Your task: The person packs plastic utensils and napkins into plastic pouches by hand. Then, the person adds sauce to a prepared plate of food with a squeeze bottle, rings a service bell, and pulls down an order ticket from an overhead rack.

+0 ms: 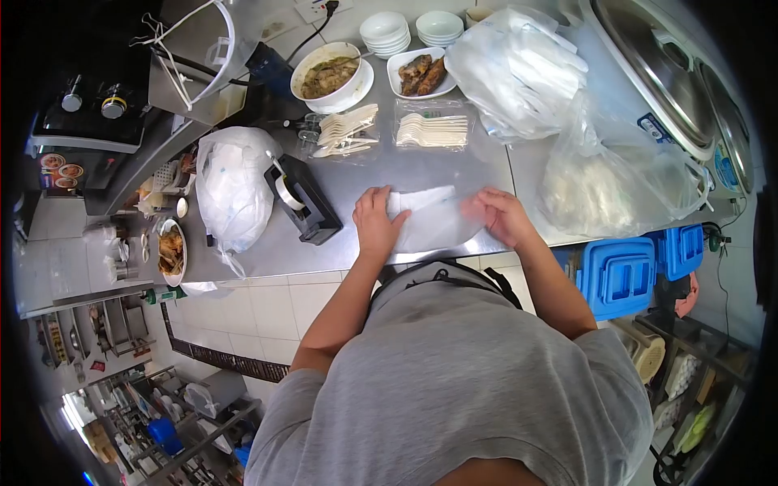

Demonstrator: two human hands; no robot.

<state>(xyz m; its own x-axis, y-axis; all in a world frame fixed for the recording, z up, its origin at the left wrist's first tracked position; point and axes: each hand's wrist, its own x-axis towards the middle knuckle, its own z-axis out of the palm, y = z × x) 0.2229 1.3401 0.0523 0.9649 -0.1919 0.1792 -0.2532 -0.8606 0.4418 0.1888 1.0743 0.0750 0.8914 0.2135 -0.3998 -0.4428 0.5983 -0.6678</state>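
On the steel counter just in front of me lies a thin, translucent plastic bag (438,231), with a folded white napkin-like strip (421,197) along its far side. My left hand (377,223) grips the left end, its thumb pointing inward over the edge. At the other side, my right hand (501,217) has curled fingers at the bag's right edge; the fingertips are blurred by motion. Beyond the hands are a pack of wooden forks (347,130) and a pack of wooden spoons (433,130). A black tape dispenser (304,202) stands left of my left hand.
A white bag (235,186) sits left of the dispenser. Plastic bags (519,69) and a clear bag (616,178) lie to the right. At the back are a bowl of food (328,77), a dish (417,74) and stacked bowls (385,32). Blue lidded bins (616,279) stand below right.
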